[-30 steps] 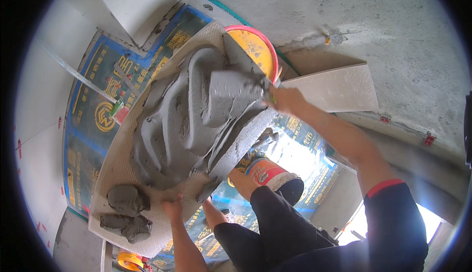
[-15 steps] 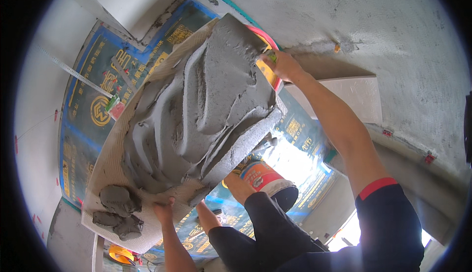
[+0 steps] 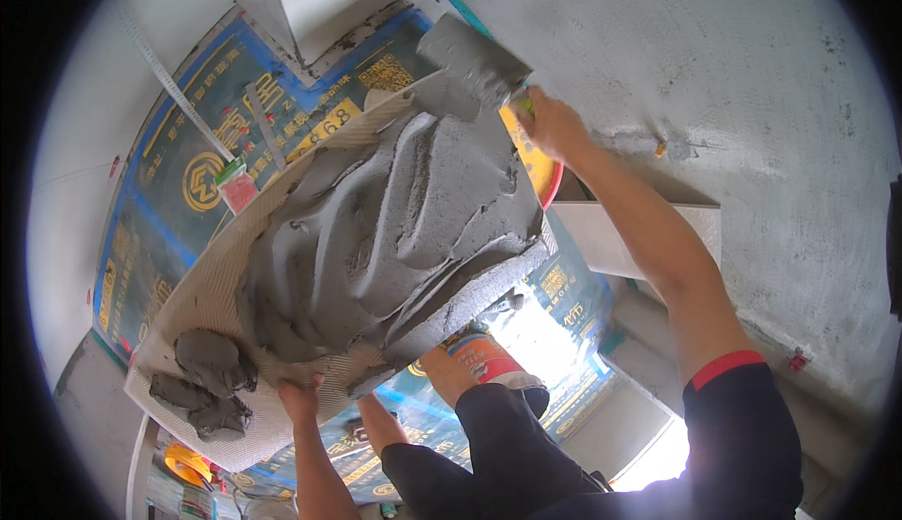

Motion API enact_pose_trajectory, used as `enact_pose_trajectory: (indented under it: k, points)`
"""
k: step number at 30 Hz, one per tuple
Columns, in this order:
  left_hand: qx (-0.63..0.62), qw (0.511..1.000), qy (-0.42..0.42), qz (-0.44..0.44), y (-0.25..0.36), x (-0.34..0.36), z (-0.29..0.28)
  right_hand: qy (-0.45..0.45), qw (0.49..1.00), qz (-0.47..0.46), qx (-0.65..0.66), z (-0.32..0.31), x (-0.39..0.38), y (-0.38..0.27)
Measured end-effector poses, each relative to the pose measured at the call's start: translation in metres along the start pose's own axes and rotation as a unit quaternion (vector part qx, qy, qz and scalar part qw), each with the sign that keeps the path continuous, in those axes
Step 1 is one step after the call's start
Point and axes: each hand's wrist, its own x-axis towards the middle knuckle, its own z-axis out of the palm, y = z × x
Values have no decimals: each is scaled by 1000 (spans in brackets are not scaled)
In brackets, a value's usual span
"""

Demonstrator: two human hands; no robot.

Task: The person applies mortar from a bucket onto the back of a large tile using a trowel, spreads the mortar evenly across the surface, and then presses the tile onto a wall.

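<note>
A large tile [image 3: 174, 299] with a ribbed beige back is tilted in front of me. Thick grey mortar [image 3: 385, 205] covers most of that back in curved ridges. My left hand [image 3: 301, 400] grips the tile's near edge, thumb on the ribbed face. Beside it, lumps of mortar [image 3: 214, 362] sit on the lower left corner. My right hand [image 3: 556, 127] is closed around the handle of a trowel [image 3: 473, 58]. The trowel's wide, mortar-smeared blade reaches past the tile's far right corner; its lower part overlaps the mortar there.
Below the tile stands a bucket [image 3: 489, 362] with a red band. A yellow basin [image 3: 532, 158] with a red rim is partly hidden behind the tile. A bag of red pieces [image 3: 237, 189] lies on the dark green floor sheet [image 3: 178, 205]. A grey wall [image 3: 714, 78] rises at right.
The trowel blade has moved up the mortar and past the tile's far edge, with my right hand on it. My left hand keeps its hold. The view has shifted slightly.
</note>
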Motion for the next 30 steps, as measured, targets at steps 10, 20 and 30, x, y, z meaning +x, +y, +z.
enact_pose_trajectory:
  k: [10,20,30]
  points:
    - [29,999,14,-8,2,-6,-3,-199,930,91,296,-59,-53,-113]
    - [52,997,58,24,4,-9,-2,18,997,2,74,-10,8,-67]
    - [41,997,38,-49,13,-10,-10,-168,968,-155,103,-18,-97,-225]
